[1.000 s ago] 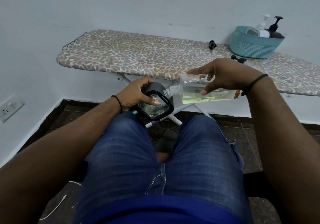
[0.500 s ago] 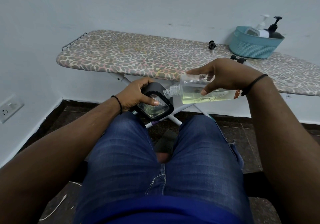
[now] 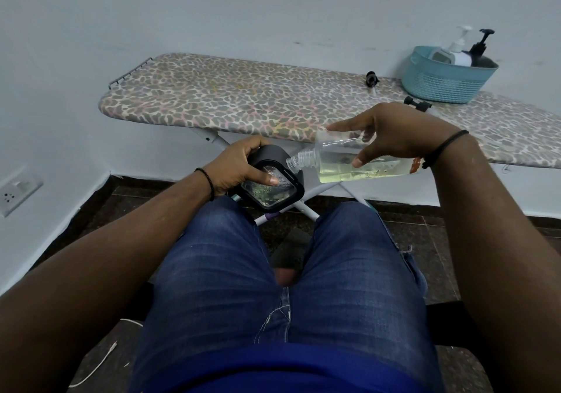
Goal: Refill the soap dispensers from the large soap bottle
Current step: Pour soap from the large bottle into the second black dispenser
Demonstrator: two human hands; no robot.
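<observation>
My left hand grips a black square-edged soap dispenser above my left knee, thumb across its clear face. A large clear soap bottle with yellowish liquid lies nearly level in my right hand, fingers and thumb round its body. The bottle's uncapped threaded neck touches the dispenser's upper right edge. The liquid sits low in the bottle, short of the neck.
An ironing board with a leopard-print cover stands in front of me. On it at the right are a teal basket holding two pump bottles, and two black pump caps. A wall socket is at the left.
None of note: both hands hold their places, with the bottle neck still at the dispenser's edge.
</observation>
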